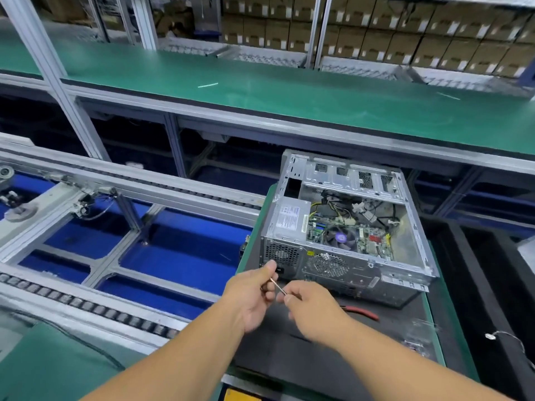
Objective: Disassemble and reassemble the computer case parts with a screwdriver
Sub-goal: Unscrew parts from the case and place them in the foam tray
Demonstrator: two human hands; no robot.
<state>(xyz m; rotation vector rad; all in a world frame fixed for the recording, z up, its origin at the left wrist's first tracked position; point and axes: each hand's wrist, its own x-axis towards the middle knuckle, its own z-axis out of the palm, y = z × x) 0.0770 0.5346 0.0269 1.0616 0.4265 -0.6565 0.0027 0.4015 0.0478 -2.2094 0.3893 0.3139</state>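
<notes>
An open grey computer case [344,267] lies on its side on a black mat [292,354], its motherboard, fan and power supply showing. Just in front of its rear panel, my left hand [252,296] and my right hand [309,308] meet over a thin metal screwdriver shaft [278,286]. The left fingers pinch its upper end near the case's lower left corner. The right fingers pinch its lower end. The handle is hidden in my hands.
A red-handled tool [362,311] lies on the mat behind my right hand. A roller conveyor [86,305] with blue panels runs on the left. A green bench [260,91] stands behind, with stacked cartons beyond. A black tray [492,285] sits at the right.
</notes>
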